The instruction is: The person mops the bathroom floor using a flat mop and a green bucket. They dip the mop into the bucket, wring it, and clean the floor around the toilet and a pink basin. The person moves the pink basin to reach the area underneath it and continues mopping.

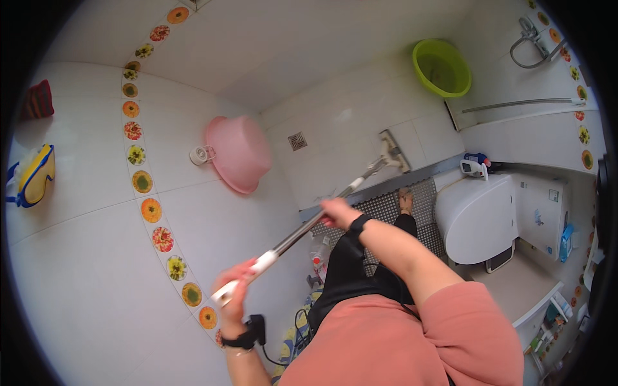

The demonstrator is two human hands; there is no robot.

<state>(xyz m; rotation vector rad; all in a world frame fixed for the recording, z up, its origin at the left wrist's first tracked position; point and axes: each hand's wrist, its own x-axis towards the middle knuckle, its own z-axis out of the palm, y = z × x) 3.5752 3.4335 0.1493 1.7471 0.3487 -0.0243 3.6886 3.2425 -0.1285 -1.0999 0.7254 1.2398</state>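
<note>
A long mop [299, 231] with a metal pole, white grips and a narrow flat head slants across the middle of the head view. My left hand [234, 288] is closed round the white grip at its upper end, low on the left. Further along the pole, my right hand [339, 213] wraps around it near the middle. The mop head [394, 152] lies on the pale tiled floor [360, 128], just beyond a grey raised strip. To the left of the mop head, a square floor drain [297, 141] sits in the tiles.
A pink basin [241, 153] hangs on the left wall. A green tub [441, 68] stands in the far corner. To the right is a white toilet [479, 222] with its lid down. A perforated grey mat [421, 206] lies underfoot; a clear bottle [318, 251] stands by the wall.
</note>
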